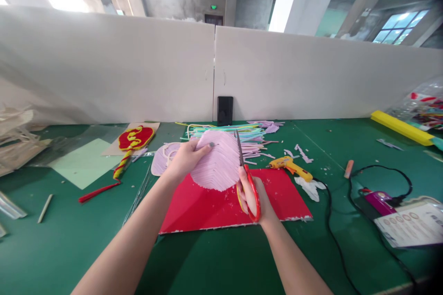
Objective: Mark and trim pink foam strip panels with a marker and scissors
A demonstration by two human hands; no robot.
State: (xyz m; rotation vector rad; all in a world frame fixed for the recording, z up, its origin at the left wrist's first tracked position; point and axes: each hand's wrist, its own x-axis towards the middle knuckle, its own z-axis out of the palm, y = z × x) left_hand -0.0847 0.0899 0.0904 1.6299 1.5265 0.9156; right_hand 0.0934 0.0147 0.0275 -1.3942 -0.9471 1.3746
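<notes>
My left hand [190,159] pinches the left edge of a rounded, pale purple piece [218,166] with slanted ridges, thumb on its front face. It is held up above a red board [214,212]. In my right hand [254,196] are scissors [254,189] with red and yellow handles, their blades pointing up along the piece's right edge. Whether the blades touch the edge I cannot tell. Behind my left hand lies a second pale purple piece [160,159] with a cream cord on it.
Bundled pastel strips [238,132] lie behind the board, near an upright black phone [225,110]. A yellow glue gun [290,167] with a black cable lies right. Left are a red-and-yellow fan-shaped ornament [136,138] and a light green sheet [85,163]. White partitions [311,73] stand behind.
</notes>
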